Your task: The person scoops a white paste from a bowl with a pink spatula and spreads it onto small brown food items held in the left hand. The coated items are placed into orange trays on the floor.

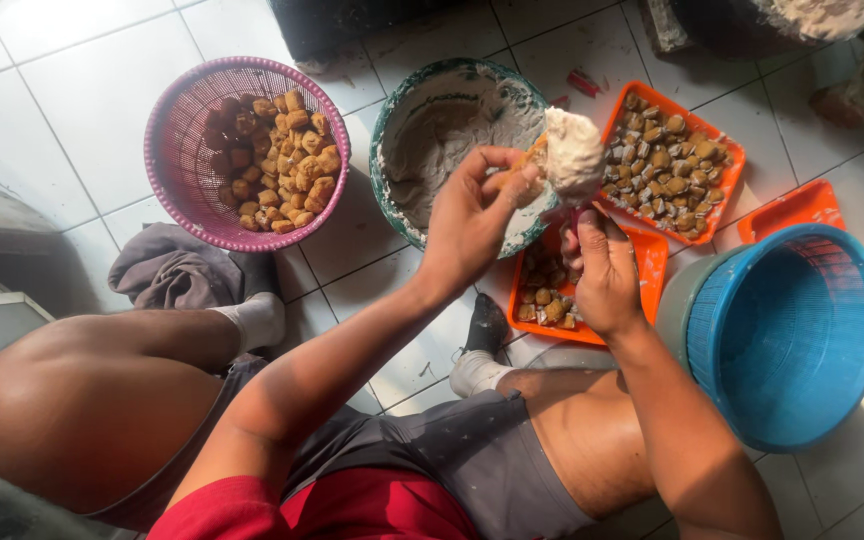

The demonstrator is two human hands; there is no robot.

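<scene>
My left hand [477, 205] pinches a small brown tofu puff [518, 166] above the floor, just in front of a large bowl [388, 125] smeared with pale paste. My right hand [604, 270] grips the handle of a utensil whose top carries a big lump of whitish paste [574, 152], and the lump touches the puff. Below my hands lies an orange tray [652, 262] with a few filled puffs. A second orange tray [730, 160] full of filled puffs sits behind it.
A pink mesh basket [177, 150] of plain brown puffs stands at the left. A blue mesh basket [787, 335] is at my right knee, another orange tray [797, 205] behind it. A grey cloth [167, 268] lies by my left foot. White floor tiles all round.
</scene>
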